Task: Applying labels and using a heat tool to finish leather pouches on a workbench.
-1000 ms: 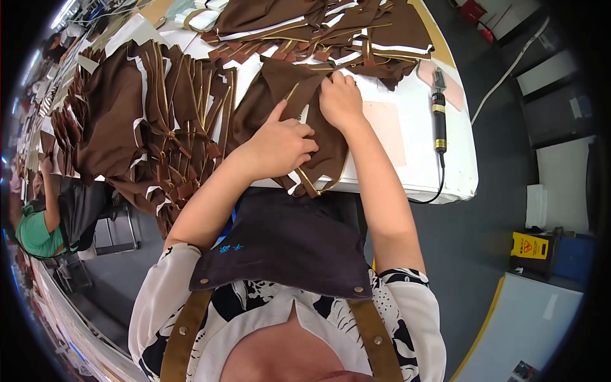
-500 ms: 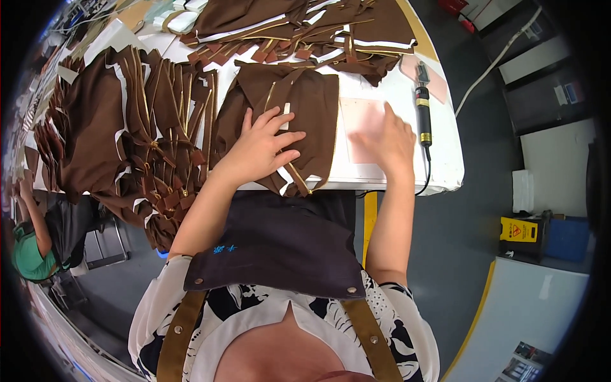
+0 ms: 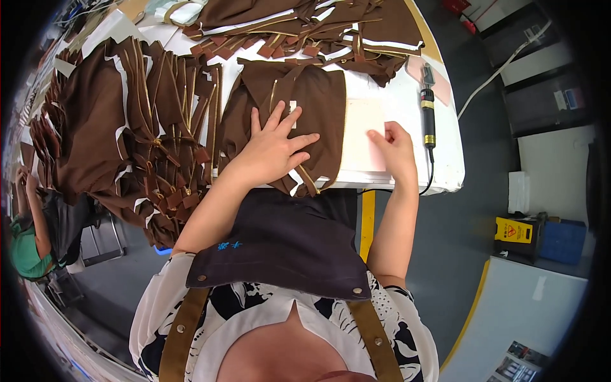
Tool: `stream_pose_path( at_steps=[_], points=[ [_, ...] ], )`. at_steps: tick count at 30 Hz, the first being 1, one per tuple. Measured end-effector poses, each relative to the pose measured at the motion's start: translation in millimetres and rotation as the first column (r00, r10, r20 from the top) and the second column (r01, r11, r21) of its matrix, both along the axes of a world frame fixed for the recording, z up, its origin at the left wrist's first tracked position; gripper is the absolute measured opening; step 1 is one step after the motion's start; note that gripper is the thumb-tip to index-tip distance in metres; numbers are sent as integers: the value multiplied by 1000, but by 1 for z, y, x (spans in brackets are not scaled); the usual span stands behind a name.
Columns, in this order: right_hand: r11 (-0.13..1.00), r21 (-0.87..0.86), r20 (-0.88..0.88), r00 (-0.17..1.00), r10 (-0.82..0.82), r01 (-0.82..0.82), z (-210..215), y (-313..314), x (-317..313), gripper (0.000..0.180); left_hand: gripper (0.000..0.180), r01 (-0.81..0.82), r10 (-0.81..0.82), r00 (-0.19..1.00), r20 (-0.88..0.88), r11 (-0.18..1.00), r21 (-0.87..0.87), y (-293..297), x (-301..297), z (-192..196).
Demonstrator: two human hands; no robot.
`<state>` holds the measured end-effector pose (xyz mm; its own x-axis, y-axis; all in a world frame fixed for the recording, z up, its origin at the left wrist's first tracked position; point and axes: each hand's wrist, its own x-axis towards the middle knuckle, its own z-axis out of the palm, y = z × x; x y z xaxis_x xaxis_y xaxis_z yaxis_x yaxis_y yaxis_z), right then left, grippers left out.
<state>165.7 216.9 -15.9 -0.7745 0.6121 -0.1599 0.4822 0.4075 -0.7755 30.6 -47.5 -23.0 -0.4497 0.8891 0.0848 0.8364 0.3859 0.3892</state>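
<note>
My left hand (image 3: 275,145) lies with its fingers spread on a brown fabric piece (image 3: 321,105) that has a gold zipper along its right edge. A second zipper (image 3: 309,180) and a small white strip (image 3: 293,107) show on it around my fingers. Over a pale cream-and-pink sheet (image 3: 363,118) on the right, my right hand (image 3: 396,154) is curled, thumb and fingers drawn close together. Whatever they may pinch cannot be made out. A black pen-shaped hot tool (image 3: 428,118) with a metal tip and cord lies to the right of that hand.
A thick heap of brown zippered pieces (image 3: 89,127) hangs over the table's front edge at left. More brown pieces (image 3: 254,19) lie along the back. A pink pad (image 3: 439,89) sits under the tool's tip. Far left, a person in green (image 3: 30,248) is seated.
My right hand has drawn its outstretched fingers in to a curl, slightly lower over the sheet. My left hand stays spread on the brown fabric. The whole view has shifted slightly.
</note>
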Motion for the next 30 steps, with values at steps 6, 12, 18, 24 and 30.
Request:
stream_pose_path(
  at_steps=[6, 12, 18, 24, 30],
  points=[
    [805, -593, -543, 727, -420, 21, 28, -8, 6, 34, 39, -14, 12, 999, 34, 998, 60, -1, 3, -3],
    [509, -809, -467, 848, -252, -294, -19, -80, -14, 40, 52, -77, 78, 997, -25, 996, 32, -4, 2, 8],
    [589, -777, -419, 881, -220, -222, -15, -60, -15, 36, 47, -48, 49, 995, -90, 999, 15, -20, -5, 15],
    [927, -338, -286, 956, 64, -163, 12, -34, -15, 28, 47, -71, 80, 995, -52, 986, 151, -20, -4, -2],
    [968, -146, -194, 965, 177, -206, 5, -20, -45, 29, 43, -75, 85, 995, -55, 984, 163, -20, -1, -4]
  ],
)
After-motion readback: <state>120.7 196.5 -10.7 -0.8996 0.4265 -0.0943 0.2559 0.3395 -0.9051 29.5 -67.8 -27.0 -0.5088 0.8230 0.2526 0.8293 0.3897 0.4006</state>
